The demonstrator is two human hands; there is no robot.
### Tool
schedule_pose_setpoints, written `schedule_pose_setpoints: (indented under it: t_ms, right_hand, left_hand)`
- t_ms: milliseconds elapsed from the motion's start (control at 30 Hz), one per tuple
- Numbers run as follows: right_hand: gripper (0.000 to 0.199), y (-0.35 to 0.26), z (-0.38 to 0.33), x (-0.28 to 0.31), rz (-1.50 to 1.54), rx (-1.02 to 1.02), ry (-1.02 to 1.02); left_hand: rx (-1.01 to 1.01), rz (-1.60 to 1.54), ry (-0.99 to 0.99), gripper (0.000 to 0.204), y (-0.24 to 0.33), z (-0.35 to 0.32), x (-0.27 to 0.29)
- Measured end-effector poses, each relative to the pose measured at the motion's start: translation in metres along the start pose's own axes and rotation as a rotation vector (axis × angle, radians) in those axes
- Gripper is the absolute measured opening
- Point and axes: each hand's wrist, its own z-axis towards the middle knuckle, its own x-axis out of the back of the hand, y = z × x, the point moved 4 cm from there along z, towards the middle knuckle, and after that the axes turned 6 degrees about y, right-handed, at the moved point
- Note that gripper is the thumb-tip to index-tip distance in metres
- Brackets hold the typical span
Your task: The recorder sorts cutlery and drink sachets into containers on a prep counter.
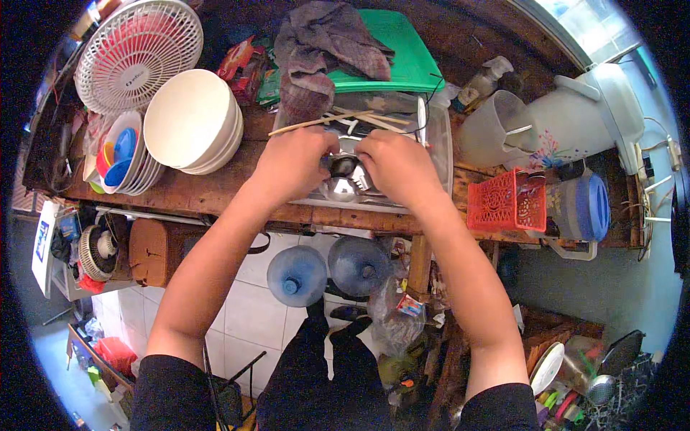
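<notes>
The wooden counter (187,191) ran across in front of me, and beneath it two big bluish water bottles (295,276) stood side by side on the tiled floor. To my right a large pale jug (568,122) with a flower pattern lay tipped on its side. At the far left leaned a round white slatted basket (139,57). Straight ahead sat a clear plastic container (446,169), and just beyond it a green lid or tray (406,54) with a dark, crumpled cloth (316,39) draped over it. The stacked cream bowls (185,118) stood tilted to my left; a red openwork basket (496,202) was near the counter's front edge on my right.

My left hand (298,161) and right hand (399,165) were both over the container, facing each other. The fingers of each were curled downward among the metal cutlery (342,189), which lay inside the container, its shiny spoon ends showing between my hands. My fingertips were mostly hidden, so I cannot tell whether either hand was pinching a piece. One thin wooden stick (316,123) lay slantwise just beyond my knuckles.
</notes>
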Motion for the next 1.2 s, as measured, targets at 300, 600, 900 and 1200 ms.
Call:
schedule_pose_setpoints:
  t_ms: [300,600,900,1200]
  right_hand:
    - [0.013,0.023,-0.011,0.021,0.285,-0.093,0.351]
    - [0.013,0.039,-0.042,0.061,0.695,-0.28,0.533]
    - [0.01,0.067,-0.143,0.172,0.661,-0.356,1.008]
    - [0.012,0.126,-0.22,0.206,0.179,-0.379,0.982]
  left_hand:
    - [0.05,-0.244,0.103,0.031,0.017,0.016,0.006]
    - [-0.078,-0.407,0.295,0.011,0.033,0.013,0.045]
    - [-0.373,-0.351,0.527,0.009,0.159,0.044,0.115]
    - [-0.57,-0.393,0.414,0.009,0.278,0.09,0.041]
